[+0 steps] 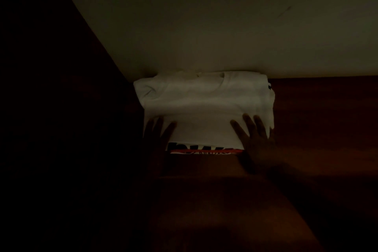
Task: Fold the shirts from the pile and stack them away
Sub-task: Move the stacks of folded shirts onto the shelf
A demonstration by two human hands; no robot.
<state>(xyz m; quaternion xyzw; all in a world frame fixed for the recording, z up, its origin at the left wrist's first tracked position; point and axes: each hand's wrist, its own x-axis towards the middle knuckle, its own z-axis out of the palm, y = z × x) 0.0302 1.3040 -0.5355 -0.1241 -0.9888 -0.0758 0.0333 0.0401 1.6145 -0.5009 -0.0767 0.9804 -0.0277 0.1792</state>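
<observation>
— What have we got nearest us?
— Our left hand (158,132) and right hand (254,136), each grip flat with fingers spread, pressing the folded white cotton shirt (204,108).
— And beyond our fingertips?
— It reaches the pale back wall (204,26), on the dark reddish wooden shelf (317,118).

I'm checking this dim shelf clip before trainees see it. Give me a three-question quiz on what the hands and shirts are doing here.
1. True or false: both hands lie with straight fingers on the white folded shirt.
2. What shows under the white shirt's near edge? A) a printed garment edge with black and red; B) a blue towel; C) nothing.
3. Where does the stack sit on the wooden shelf?

Key:
1. True: left hand and right hand rest flat on it.
2. A: printed garment.
3. Pushed back against the pale wall, beside the dark side panel.
</observation>
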